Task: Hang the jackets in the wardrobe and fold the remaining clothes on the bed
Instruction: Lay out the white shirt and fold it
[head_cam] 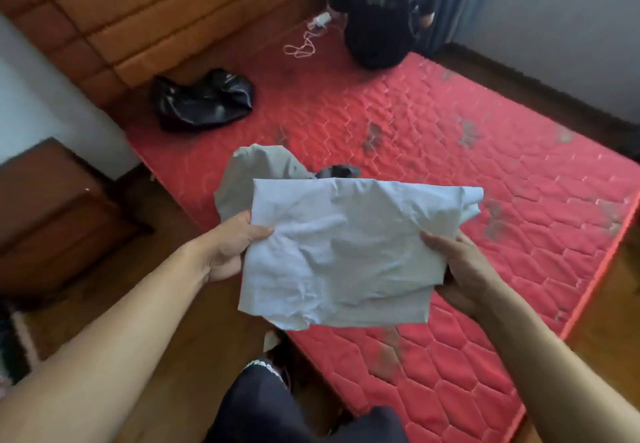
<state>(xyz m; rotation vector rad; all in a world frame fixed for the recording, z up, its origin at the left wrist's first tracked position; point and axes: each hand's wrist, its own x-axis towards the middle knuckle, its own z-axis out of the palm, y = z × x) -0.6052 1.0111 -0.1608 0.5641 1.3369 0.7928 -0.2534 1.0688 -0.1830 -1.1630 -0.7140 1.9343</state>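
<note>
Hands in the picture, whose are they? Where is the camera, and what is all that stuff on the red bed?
There is just one picture. It comes from a camera worn on a person's head, looking forward and down. That is why you see two arms but no face: they belong to whoever wears the camera.

The left hand and the right hand each grip one side of a pale garment. It is folded into a rough rectangle and held up above the red mattress.

Behind it on the mattress lies a crumpled grey garment, with something dark peeking out beside it. Farther back are a shiny black bundle and a loose white cord. A second person in dark clothes is at the far corner of the bed.
</note>
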